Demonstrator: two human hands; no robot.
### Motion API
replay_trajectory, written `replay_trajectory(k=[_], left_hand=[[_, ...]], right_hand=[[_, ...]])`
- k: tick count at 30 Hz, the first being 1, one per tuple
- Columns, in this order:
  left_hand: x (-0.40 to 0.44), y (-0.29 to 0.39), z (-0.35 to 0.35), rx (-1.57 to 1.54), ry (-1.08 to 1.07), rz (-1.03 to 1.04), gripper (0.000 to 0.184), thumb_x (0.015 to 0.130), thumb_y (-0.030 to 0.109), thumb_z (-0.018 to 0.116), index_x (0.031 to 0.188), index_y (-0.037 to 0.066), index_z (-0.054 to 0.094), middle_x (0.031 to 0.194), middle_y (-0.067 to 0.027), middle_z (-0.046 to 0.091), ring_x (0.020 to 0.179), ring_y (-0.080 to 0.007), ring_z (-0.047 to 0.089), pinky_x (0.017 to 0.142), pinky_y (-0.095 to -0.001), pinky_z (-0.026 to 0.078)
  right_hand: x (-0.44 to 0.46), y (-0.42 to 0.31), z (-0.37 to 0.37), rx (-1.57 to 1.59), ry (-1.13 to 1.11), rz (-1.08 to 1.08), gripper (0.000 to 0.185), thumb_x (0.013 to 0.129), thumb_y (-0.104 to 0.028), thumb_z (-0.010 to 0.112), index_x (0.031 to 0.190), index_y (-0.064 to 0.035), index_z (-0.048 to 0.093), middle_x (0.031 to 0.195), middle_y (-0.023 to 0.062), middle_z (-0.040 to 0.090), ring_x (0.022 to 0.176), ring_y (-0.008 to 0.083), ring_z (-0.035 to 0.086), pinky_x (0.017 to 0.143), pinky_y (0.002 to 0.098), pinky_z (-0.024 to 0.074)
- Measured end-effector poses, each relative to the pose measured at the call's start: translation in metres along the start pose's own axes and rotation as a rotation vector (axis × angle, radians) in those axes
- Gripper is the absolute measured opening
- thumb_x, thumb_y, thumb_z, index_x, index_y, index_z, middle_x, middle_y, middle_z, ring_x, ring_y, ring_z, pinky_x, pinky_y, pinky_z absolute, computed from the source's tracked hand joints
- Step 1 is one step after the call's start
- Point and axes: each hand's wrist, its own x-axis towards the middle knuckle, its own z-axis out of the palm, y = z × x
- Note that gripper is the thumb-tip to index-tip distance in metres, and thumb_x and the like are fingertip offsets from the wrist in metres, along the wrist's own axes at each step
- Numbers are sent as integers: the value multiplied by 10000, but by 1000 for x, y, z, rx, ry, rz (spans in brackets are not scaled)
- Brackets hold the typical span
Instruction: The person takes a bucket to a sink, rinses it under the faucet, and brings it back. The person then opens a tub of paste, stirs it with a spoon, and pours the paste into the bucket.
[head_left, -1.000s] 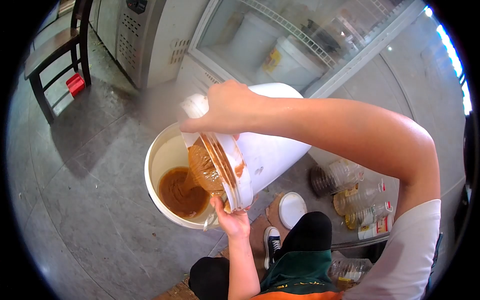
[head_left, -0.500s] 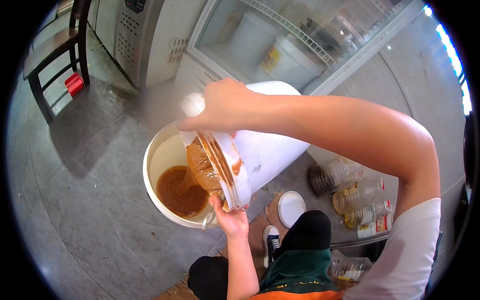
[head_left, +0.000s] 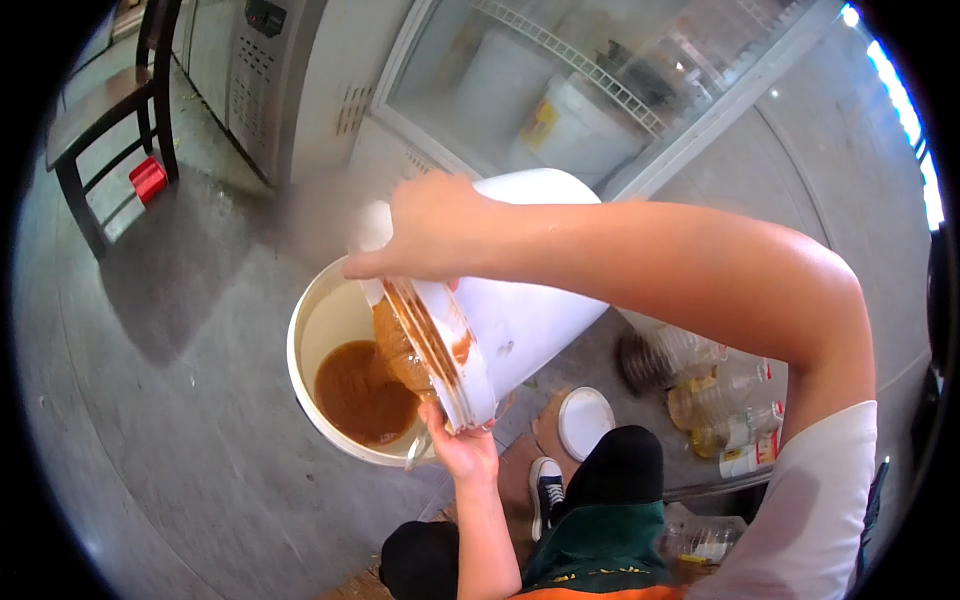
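A white bucket (head_left: 545, 300) is tipped on its side, its mouth facing left and its rim smeared with brown sauce. Thick brown sauce (head_left: 365, 395) runs from it into a larger cream bucket (head_left: 300, 350) standing on the floor below. My right hand (head_left: 430, 230) is closed over the upper rim of the tilted bucket, with a blurred pale thing beside the thumb. From underneath, my left hand (head_left: 462, 445) grips the lower rim, its fingers partly hidden behind it. A bail handle (head_left: 415, 450) shows beside my left hand.
A round white lid (head_left: 586, 423) lies near my shoe (head_left: 546, 490). Several plastic bottles (head_left: 725, 400) stand at the right. Behind are a glass-fronted fridge (head_left: 590, 90) with buckets inside, a dark chair (head_left: 110, 110) and a red object (head_left: 148, 180).
The tilted bucket and my right hand sit slightly lower in view. Less sauce shows in its mouth. Both hands keep their hold, and the view has shifted a little.
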Motion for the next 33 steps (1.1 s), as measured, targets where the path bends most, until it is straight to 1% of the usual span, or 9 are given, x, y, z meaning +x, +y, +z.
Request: replay_trajectory(k=[1, 2, 6, 11, 15, 19, 22, 27, 33], left_hand=[[1, 1, -2, 15, -17, 3, 282, 877, 278, 351, 1038, 87, 482, 927, -27, 570, 686, -129, 573, 475, -249, 478], [4, 2, -4, 45, 12, -23, 144, 884, 307, 331, 929, 177, 376, 915, -18, 538, 675, -143, 547, 425, -257, 427], [2, 7, -9, 69, 46, -44, 158, 879, 316, 339, 929, 175, 391, 923, -19, 537, 700, -143, 548, 431, -262, 428], [-2, 7, -13, 7, 81, -84, 284, 869, 334, 346, 1062, 151, 446, 945, -4, 543, 744, -139, 543, 466, -283, 444], [-8, 11, -2, -18, 151, -34, 241, 849, 238, 399, 966, 58, 508, 871, -48, 556, 643, -135, 507, 501, -237, 425], [-9, 12, 11, 45, 252, -15, 219, 837, 232, 426, 954, 62, 502, 862, -34, 537, 641, -126, 474, 494, -234, 399], [-9, 13, 13, -6, 217, -41, 206, 840, 218, 427, 975, 75, 488, 887, -25, 528, 654, -122, 463, 504, -233, 391], [-6, 11, 3, -12, 173, -31, 222, 840, 234, 429, 982, 71, 480, 890, -24, 516, 651, -116, 447, 502, -221, 381], [-6, 11, 5, 29, 159, -36, 237, 846, 244, 422, 1001, 73, 475, 907, -19, 520, 673, -108, 455, 507, -199, 376]], right_hand=[[-1, -1, -1, 6, 8, 6, 555, 644, -536, 546, 651, 13, 629, 562, 132, 587, 501, 205, 597, 521, 285, 491], [-2, -2, 0, 48, -4, 8, 539, 652, -524, 546, 653, 8, 628, 562, 134, 587, 503, 209, 597, 523, 288, 492], [-8, -3, 0, 135, -11, -1, 486, 672, -492, 546, 700, -14, 630, 573, 134, 587, 499, 225, 592, 521, 297, 493], [-7, 1, 9, 44, 109, -61, 391, 671, -446, 565, 774, -76, 635, 634, 113, 598, 593, 238, 598, 567, 326, 484], [-6, -7, 9, -12, 96, -65, 307, 676, -389, 576, 798, -114, 639, 683, 106, 599, 684, 260, 591, 608, 357, 469], [-1, -4, 8, 80, 86, -137, 290, 680, -363, 579, 804, -108, 639, 680, 117, 597, 670, 267, 594, 603, 355, 474], [1, -4, 9, 79, 167, -165, 282, 677, -343, 587, 806, -97, 638, 679, 120, 597, 677, 271, 597, 605, 351, 478], [1, -3, 8, 75, 145, -143, 333, 670, -328, 594, 793, -21, 624, 681, 131, 600, 657, 288, 600, 595, 361, 485], [6, -2, 10, 78, 159, -146, 319, 667, -317, 588, 734, -7, 626, 648, 142, 593, 634, 297, 597, 572, 373, 482]])
